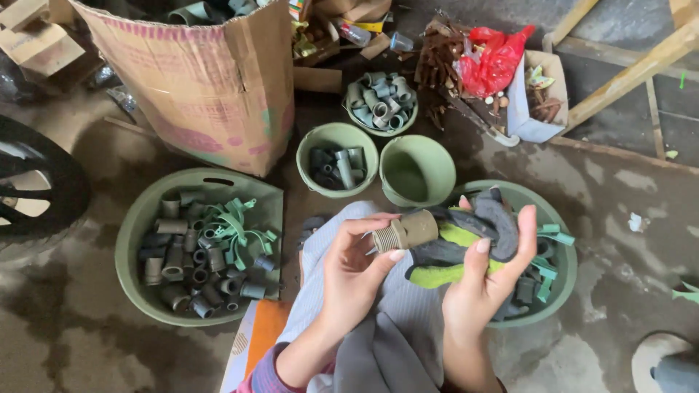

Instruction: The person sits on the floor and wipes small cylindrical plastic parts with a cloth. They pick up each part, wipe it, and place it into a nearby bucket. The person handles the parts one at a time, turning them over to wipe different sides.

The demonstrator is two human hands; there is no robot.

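Fingers of the left hand (354,266) were clamped on a short grey-tan threaded plastic pipe fitting (405,231), held at its ridged end; the right hand (486,273) was closed on a dark grey and lime-green work glove (466,236) wrapped against the fitting's far end; beyond the grip stood two small green plastic bowls (417,171), one holding grey pipe pieces; left of the grip sat a large green basin (138,225) of fittings; a tall brown cardboard box with pink printed bands (211,87) stood behind it; a red plastic bag (495,58) lay further off.
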